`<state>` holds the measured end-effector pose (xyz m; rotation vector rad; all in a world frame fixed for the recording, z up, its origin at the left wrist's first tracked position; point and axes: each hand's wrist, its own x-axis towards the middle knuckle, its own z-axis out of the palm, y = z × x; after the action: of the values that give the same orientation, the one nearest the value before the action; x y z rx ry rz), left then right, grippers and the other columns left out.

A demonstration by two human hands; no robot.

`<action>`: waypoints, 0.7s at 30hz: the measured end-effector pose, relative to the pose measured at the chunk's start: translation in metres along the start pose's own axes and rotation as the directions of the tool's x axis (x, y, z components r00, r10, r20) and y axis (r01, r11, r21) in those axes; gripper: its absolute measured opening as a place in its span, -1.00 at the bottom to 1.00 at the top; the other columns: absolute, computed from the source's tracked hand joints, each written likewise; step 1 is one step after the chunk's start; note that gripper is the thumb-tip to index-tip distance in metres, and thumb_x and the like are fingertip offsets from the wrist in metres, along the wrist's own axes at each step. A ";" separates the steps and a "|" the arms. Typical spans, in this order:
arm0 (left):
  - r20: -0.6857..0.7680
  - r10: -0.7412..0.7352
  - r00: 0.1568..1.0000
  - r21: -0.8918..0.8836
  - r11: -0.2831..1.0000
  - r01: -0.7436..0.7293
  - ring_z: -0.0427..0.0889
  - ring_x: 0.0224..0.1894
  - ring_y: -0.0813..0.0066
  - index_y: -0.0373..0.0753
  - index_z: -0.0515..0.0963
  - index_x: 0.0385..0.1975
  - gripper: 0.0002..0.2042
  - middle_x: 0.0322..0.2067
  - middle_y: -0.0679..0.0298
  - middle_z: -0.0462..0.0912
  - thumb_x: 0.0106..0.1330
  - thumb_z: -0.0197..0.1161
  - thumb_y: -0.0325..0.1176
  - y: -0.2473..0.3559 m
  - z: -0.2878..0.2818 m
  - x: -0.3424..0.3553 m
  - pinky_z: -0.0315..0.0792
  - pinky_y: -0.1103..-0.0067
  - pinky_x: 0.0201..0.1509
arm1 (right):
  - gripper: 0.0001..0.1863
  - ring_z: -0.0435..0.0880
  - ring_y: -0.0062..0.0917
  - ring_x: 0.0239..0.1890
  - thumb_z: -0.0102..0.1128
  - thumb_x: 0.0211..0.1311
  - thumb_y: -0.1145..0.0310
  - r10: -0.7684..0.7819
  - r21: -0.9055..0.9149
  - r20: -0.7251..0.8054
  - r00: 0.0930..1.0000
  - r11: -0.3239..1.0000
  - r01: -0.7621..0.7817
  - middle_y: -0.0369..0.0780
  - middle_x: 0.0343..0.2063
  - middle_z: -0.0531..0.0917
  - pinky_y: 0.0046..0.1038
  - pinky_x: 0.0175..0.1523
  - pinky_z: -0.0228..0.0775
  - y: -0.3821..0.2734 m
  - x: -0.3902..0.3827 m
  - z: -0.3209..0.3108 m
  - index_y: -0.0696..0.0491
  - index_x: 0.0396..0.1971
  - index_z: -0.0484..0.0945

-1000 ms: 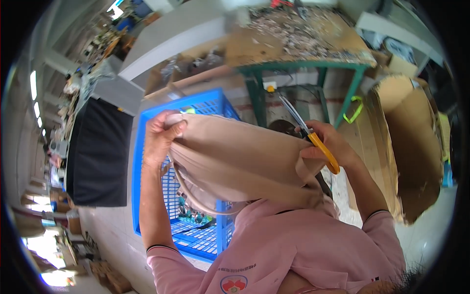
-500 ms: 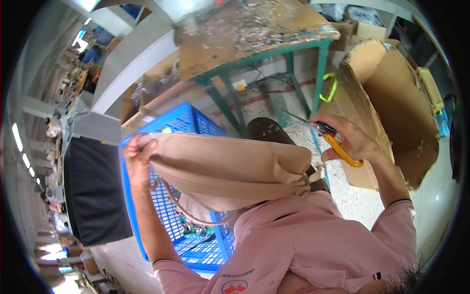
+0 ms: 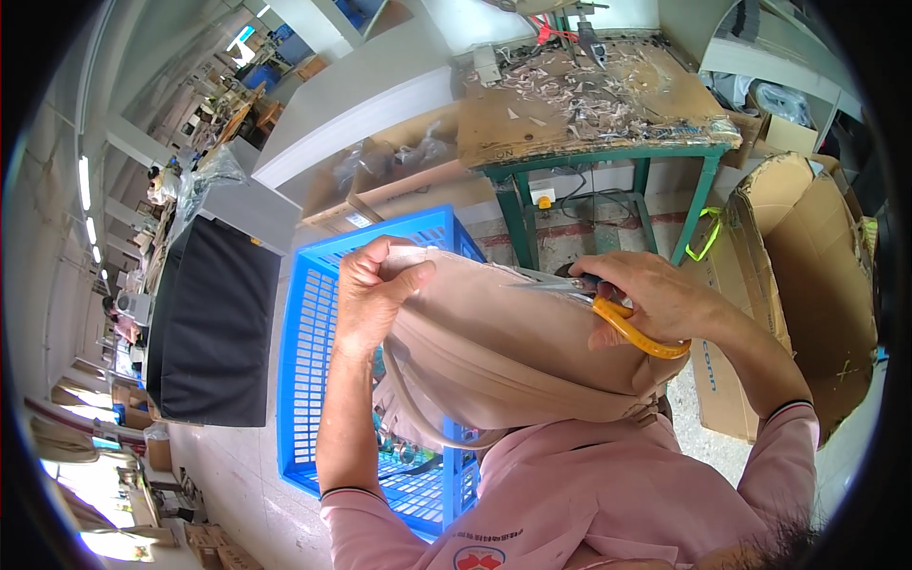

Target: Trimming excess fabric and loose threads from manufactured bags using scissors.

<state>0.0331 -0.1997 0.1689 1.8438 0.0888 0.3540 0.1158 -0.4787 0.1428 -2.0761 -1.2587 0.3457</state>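
A beige cloth is hanging between a person's two hands, in front of a pink shirt. The left hand is pinching its upper corner between thumb and fingers. The right hand is gripping scissors by their orange handle, the blades pointing toward the left hand along the cloth's upper edge; whether they are touching it is impossible to tell. A strap is looping below the left hand, and a blue crate is standing behind that forearm. Beyond the right hand, a green-legged table is bearing scraps; an open cardboard box is standing to that hand's right.
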 end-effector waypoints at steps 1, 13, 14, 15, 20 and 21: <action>-0.004 -0.019 1.000 -0.025 1.000 0.019 0.41 -0.54 0.77 -0.28 0.51 -0.51 -0.88 -0.58 0.44 0.52 -0.07 0.25 -0.61 0.001 -0.001 -0.001 0.30 0.78 -0.46 | -0.26 0.46 -0.23 -0.29 0.24 -0.22 -0.10 0.003 -0.017 0.013 1.000 1.000 -0.003 -0.09 -0.35 0.47 -0.33 -0.20 0.29 -0.004 0.002 -0.001 0.13 -0.12 0.29; -0.079 -0.120 0.990 -0.010 0.993 0.119 0.43 -0.55 0.77 -0.26 0.52 -0.54 -0.89 -0.59 0.44 0.53 -0.09 0.23 -0.61 -0.006 -0.011 -0.011 0.30 0.78 -0.45 | -0.34 0.47 -0.21 -0.34 0.22 -0.19 -0.09 0.023 -0.213 0.034 0.999 0.977 -0.015 -0.07 -0.42 0.47 -0.29 -0.25 0.30 -0.020 0.009 0.004 0.13 -0.19 0.33; -0.081 -0.118 0.990 -0.026 0.993 0.116 0.42 -0.56 0.77 -0.26 0.53 -0.54 -0.88 -0.60 0.44 0.53 -0.09 0.23 -0.60 -0.007 -0.012 -0.012 0.30 0.78 -0.46 | -0.36 0.48 -0.20 -0.36 0.22 -0.18 -0.08 -0.019 -0.204 0.004 1.000 0.979 0.019 -0.07 -0.45 0.48 -0.29 -0.26 0.31 -0.018 0.009 0.007 0.13 -0.22 0.33; -0.084 -0.116 0.990 -0.043 0.993 0.113 0.42 -0.56 0.77 -0.26 0.53 -0.53 -0.88 -0.60 0.44 0.53 -0.10 0.23 -0.60 -0.008 -0.013 -0.012 0.30 0.78 -0.46 | -0.36 0.48 -0.20 -0.36 0.22 -0.18 -0.08 -0.020 -0.204 0.006 1.000 0.979 0.021 -0.07 -0.45 0.48 -0.29 -0.26 0.31 -0.016 0.010 0.009 0.13 -0.22 0.33; -0.081 -0.118 0.990 -0.059 0.992 0.113 0.42 -0.56 0.76 -0.25 0.53 -0.52 -0.87 -0.61 0.43 0.53 -0.10 0.24 -0.60 -0.015 -0.018 -0.015 0.30 0.78 -0.45 | -0.46 0.50 -0.22 -0.58 0.20 -0.13 -0.03 -0.085 -0.206 -0.031 0.996 0.975 0.077 -0.10 -0.63 0.48 -0.32 -0.46 0.33 -0.014 0.014 0.016 0.14 -0.33 0.36; -0.088 -0.119 0.989 -0.055 0.992 0.115 0.43 -0.56 0.75 -0.25 0.53 -0.52 -0.87 -0.61 0.43 0.53 -0.09 0.23 -0.60 -0.016 -0.019 -0.016 0.30 0.77 -0.45 | -0.46 0.50 -0.22 -0.58 0.20 -0.13 -0.03 -0.090 -0.206 -0.027 0.996 0.975 0.083 -0.10 -0.63 0.48 -0.32 -0.46 0.33 -0.013 0.014 0.018 0.14 -0.33 0.36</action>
<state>0.0144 -0.1808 0.1559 1.7641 0.2480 0.3550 0.1038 -0.4555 0.1396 -2.1793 -1.4088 0.1431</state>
